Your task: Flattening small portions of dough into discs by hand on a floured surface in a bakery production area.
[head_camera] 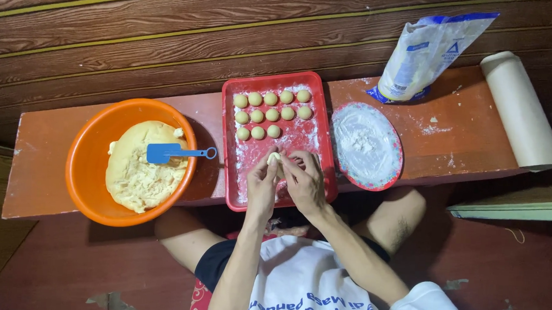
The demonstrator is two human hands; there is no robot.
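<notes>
Both hands meet over the near part of a red tray on a low, reddish wooden worktop. The left hand and the right hand are pressed together around a small pale dough ball, their fingertips pinching it from either side so that only its top shows between them, just above the floured tray floor. Farther back on the tray lie eleven finished dough balls in three rows, close together but mostly apart from one another, with loose flour spread around them. To the left of the tray stands an orange bowl holding a large lump of yellow dough, and a blue scraper rests across the dough with its handle pointing right over the rim. Just right of the tray sits a patterned plate heaped with white flour. At the far right of the worktop an opened flour bag leans against the wooden wall, and a roll of beige paper lies beside it at the worktop's end.
</notes>
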